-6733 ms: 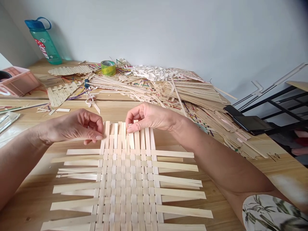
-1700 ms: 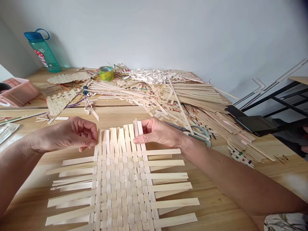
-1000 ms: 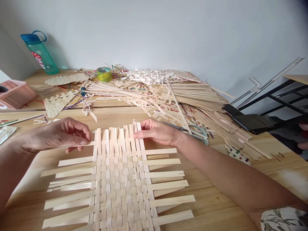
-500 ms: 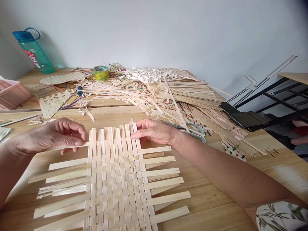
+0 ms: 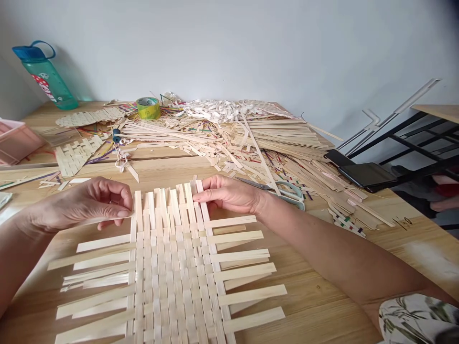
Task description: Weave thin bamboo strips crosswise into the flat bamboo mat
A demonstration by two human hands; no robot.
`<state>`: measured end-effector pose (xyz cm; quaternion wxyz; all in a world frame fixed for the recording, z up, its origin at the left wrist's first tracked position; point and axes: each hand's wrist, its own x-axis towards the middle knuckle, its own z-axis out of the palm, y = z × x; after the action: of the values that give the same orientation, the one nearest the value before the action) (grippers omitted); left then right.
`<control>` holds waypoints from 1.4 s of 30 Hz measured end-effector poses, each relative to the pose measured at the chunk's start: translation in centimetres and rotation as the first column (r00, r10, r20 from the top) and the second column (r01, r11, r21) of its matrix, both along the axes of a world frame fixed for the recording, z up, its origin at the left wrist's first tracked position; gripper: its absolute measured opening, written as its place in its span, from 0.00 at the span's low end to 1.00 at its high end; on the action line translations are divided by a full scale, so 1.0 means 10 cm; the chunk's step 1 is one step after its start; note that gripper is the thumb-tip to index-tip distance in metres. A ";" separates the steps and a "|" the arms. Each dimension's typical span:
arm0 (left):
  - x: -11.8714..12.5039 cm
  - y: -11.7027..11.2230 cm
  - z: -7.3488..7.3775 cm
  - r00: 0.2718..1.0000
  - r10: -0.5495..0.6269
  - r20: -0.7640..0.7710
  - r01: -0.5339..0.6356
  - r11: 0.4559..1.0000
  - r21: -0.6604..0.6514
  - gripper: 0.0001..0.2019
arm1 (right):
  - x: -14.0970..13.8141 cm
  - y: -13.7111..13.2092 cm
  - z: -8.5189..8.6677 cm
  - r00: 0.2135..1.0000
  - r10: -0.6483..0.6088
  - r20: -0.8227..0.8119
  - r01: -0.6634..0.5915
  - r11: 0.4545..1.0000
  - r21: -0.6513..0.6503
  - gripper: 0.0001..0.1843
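Woven mat (image 5: 172,267) flat on table (image 5: 322,296), centre front. Left hand (image 5: 82,205) pinching end of cross strip (image 5: 124,217) at mat's far-left corner, thumb against forefinger. Right hand (image 5: 229,193) fingertips on upright ends (image 5: 179,196) at far-right corner; pinching or only pressing, cannot tell. Judged best: pin uprights flat, draw strip level, seat snug against last row, no kinks. Counts: 1 mat, 2 small woven pieces (image 5: 73,155) far left, 1 tape roll (image 5: 148,108), 1 bottle (image 5: 45,74), 1 scissors (image 5: 287,191); loose strips (image 5: 251,138) too many to count.

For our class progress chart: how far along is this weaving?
Done: the woven mat is interlaced across its near rows. In hand: the left hand pinches a cross strip at the far edge; the right hand touches the upright ends. Left: those ends stand unwoven.
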<state>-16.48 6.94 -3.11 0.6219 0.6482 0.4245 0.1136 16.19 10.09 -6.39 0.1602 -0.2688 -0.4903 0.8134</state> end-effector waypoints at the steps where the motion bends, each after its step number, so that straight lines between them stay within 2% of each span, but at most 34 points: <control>1: 0.01 0.00 0.01 1.000 0.003 0.008 -0.003 1.000 0.010 0.10 | 0.00 0.00 0.01 1.000 0.001 0.015 -0.002 0.999 0.033 0.15; 8: 0.08 -0.02 0.09 1.000 -0.014 0.011 0.013 0.995 0.102 0.11 | 0.08 0.00 0.17 0.972 0.034 0.233 -0.100 0.956 0.276 0.16; 15: 0.00 -0.01 0.07 0.999 -0.033 0.004 0.032 0.997 0.073 0.09 | 0.12 0.03 0.19 0.975 0.035 0.218 -0.115 0.923 0.367 0.13; 20: 0.00 -0.01 0.05 1.000 -0.011 0.006 0.010 0.995 0.094 0.08 | 0.11 0.04 0.16 0.982 0.021 0.186 -0.091 0.923 0.374 0.15; 26: 0.03 0.00 -0.03 0.997 0.035 0.063 -0.039 0.997 0.068 0.06 | 0.09 0.09 0.05 0.998 0.030 0.051 -0.044 0.954 0.295 0.18; 31: -0.07 0.01 -0.05 0.998 0.064 0.026 -0.065 0.997 0.040 0.06 | 0.08 0.09 -0.02 0.998 0.048 0.038 -0.057 0.960 0.273 0.17; 33: -0.16 0.03 -0.04 0.998 0.058 0.010 -0.058 0.998 0.031 0.05 | 0.09 0.10 -0.01 0.998 0.055 0.042 -0.065 0.960 0.272 0.17; 37: -0.36 0.04 -0.07 1.000 0.002 -0.025 -0.003 0.998 -0.064 0.09 | 0.11 0.12 0.01 0.996 0.072 0.049 -0.083 0.956 0.282 0.14; 39: -0.38 0.05 -0.11 1.000 -0.004 -0.019 0.003 0.996 -0.086 0.08 | 0.11 0.13 0.02 0.996 0.074 0.046 -0.085 0.952 0.294 0.13; 42: -0.28 0.05 -0.15 1.000 -0.013 -0.004 0.013 0.995 -0.096 0.06 | 0.12 0.15 0.03 0.996 0.074 0.047 -0.084 0.950 0.299 0.11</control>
<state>-19.31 7.41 -4.56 0.6521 0.6206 0.4265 0.0875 17.39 11.59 -6.09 0.1580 -0.2357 -0.6216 0.7301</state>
